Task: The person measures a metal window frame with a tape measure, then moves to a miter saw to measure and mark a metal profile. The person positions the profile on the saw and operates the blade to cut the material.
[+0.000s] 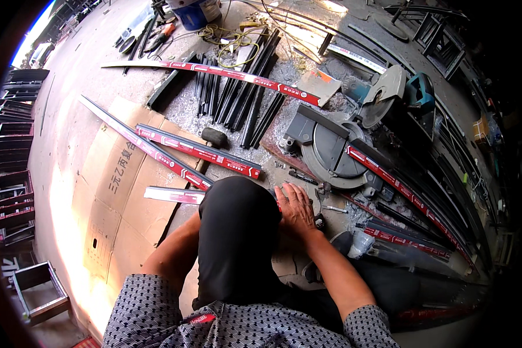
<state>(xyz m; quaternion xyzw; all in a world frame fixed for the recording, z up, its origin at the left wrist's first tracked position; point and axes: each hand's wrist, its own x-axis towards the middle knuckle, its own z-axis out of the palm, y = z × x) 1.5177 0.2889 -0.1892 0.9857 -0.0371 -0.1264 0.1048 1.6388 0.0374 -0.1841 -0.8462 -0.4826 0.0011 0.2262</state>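
Note:
My right hand (296,209) lies beside my dark-trousered knee (238,232), fingers stretched out and side by side, back of the hand up. Under or beside its fingertips shows a bit of red, partly hidden by the knee. Left of the knee sticks out the end of a bar with red and white film (174,195); whether it runs through to my right hand cannot be seen. My left forearm (174,249) goes behind the knee, which hides the left hand. Two more film-covered bars, one long (142,139) and one shorter (206,152), lie just ahead.
A mitre saw (336,145) stands at right, with a red-filmed bar (400,185) beside it. Ahead lie a black mallet head (214,137), dark bars (243,93), and a long filmed strip (232,73). Cardboard (122,191) covers the floor at left; an angle grinder (162,36) lies far off.

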